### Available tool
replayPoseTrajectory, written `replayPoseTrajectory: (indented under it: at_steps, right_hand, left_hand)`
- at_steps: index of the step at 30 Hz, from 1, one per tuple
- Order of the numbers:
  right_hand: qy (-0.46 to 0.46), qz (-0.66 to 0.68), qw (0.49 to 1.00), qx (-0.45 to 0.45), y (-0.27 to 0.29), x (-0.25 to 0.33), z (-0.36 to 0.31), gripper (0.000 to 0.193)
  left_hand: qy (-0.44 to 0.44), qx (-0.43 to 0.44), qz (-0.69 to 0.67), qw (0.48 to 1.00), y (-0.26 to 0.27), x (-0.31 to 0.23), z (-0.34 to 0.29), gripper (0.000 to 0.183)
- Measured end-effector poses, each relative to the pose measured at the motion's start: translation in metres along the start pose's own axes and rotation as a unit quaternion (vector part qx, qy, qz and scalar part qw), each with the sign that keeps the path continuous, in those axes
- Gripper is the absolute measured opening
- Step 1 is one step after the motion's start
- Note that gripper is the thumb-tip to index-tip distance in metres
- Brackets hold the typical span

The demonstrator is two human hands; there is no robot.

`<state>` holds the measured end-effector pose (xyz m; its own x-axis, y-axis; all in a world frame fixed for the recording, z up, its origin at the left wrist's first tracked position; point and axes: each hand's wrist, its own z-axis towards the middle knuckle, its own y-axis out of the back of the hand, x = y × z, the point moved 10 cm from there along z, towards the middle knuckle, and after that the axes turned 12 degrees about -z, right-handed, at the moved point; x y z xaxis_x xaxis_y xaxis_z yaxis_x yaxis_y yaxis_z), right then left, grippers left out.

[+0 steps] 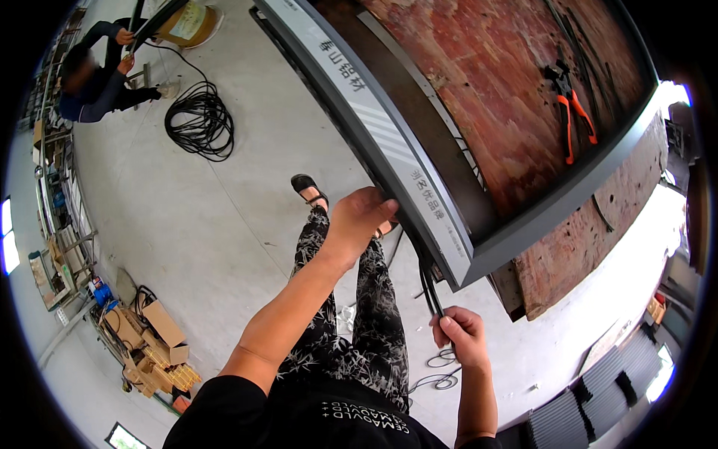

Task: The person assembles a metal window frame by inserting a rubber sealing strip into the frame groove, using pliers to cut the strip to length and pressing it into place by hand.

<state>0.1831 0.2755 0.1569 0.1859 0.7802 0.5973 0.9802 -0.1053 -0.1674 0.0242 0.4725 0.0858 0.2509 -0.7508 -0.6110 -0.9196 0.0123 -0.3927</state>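
A dark grey metal frame lies over a worn reddish wooden board, its near left side covered in pale printed film. My left hand is closed on the outer edge of that side, thumb pressed against it and fingertips hidden underneath. Thin black rubber sealing strip runs along this edge and hangs down past the frame's near corner. Just below the corner, my right hand pinches the strip between thumb and fingers. Loose loops of it trail beneath the right hand to the floor.
Orange-handled pliers and dark strip pieces lie on the board. A black coil rests on the floor at the far left, near a seated person holding a dark bar. Cardboard boxes are piled at the lower left.
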Motion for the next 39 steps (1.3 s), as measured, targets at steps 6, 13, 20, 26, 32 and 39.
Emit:
replayPoseTrajectory:
  at_steps: [6,13,20,26,32,39]
  right_hand:
    - [0.190,-0.434,0.862,-0.180,0.016,0.037,0.006,0.009]
    - [0.210,-0.506,0.793,-0.266,0.014,0.041,0.000,0.011]
    - [0.225,-0.526,0.762,-0.305,0.010,0.049,-0.016,0.012]
    - [0.276,-0.521,0.728,-0.350,0.003,0.066,-0.029,0.017]
    - [0.241,-0.532,0.742,-0.329,0.007,0.057,-0.020,0.018]
    - [0.243,-0.549,0.722,-0.344,0.005,0.054,-0.017,0.018]
  left_hand:
    - [0.020,0.036,0.056,0.998,-0.014,0.019,-0.012,0.019]
    - [0.008,0.034,0.053,0.998,-0.029,0.020,-0.024,0.026]
    - [0.018,0.046,0.018,0.999,-0.032,0.031,-0.030,0.027]
    - [0.050,0.042,0.015,0.998,-0.032,0.047,-0.034,0.028]
    - [0.061,0.043,0.071,0.995,-0.040,0.057,-0.044,0.024]
    - [0.034,0.053,-0.010,0.998,-0.041,0.065,-0.042,0.021]
